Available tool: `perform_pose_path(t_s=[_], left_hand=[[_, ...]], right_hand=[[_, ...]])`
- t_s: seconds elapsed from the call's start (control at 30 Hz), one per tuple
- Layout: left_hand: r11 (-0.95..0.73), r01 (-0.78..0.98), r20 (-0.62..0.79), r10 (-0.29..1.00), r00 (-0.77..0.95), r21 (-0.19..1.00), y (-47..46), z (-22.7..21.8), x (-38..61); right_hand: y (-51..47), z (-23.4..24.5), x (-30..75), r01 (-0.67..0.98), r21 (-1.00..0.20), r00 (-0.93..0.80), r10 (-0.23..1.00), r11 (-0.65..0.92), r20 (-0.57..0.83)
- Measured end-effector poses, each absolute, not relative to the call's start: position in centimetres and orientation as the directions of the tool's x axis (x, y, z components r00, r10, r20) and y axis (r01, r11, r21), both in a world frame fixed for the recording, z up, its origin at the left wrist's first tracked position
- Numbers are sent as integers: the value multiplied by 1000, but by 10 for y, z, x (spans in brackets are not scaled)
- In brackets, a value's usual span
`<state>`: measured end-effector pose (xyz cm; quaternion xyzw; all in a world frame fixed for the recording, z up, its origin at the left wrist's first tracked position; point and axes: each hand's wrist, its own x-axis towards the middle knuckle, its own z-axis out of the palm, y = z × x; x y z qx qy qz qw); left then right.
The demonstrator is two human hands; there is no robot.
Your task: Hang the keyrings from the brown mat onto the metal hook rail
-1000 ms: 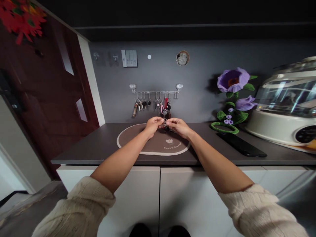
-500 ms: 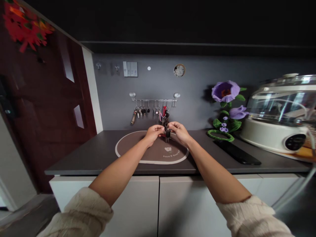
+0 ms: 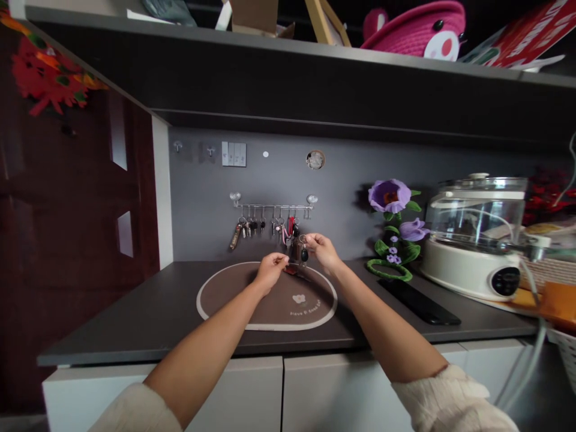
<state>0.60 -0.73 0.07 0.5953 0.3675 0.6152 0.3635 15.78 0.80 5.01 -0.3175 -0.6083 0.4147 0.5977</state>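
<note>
My right hand (image 3: pixel 323 253) pinches the metal ring of a bunch of keys, and a dark oval fob (image 3: pixel 305 254) dangles below it. Lower and to the left, my left hand (image 3: pixel 271 271) is closed at the fingertips, apart from the ring; whatever it may hold is too small to make out. Just behind the hands, a clear hook rail (image 3: pixel 274 207) on the wall carries several bunches of keys, including one with a brown strap (image 3: pixel 234 236). Beneath the hands lies an oval brown mat (image 3: pixel 265 309) with a pale rim. A small reddish thing (image 3: pixel 291 270) rests on its far part.
A black phone (image 3: pixel 420 302) lies on the counter at right. Beyond it stand purple crocheted flowers (image 3: pixel 389 198) and a white appliance (image 3: pixel 468 264) with a clear upper part. An overhead shelf (image 3: pixel 270 72) bears a pink basket (image 3: pixel 423 30) and boxes.
My head view has tilted up, bringing the shelf's contents into sight. My hands have moved apart: the left now sits lower, away from the key ring, while the right still holds it near the rail.
</note>
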Motion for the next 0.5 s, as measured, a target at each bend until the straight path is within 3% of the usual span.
perform_pose_path(t_s=[0.5], left_hand=[[-517, 87, 521, 853, -29, 852, 11, -9, 7]], right_hand=[[53, 92, 162, -202, -914, 102, 936, 351, 337]])
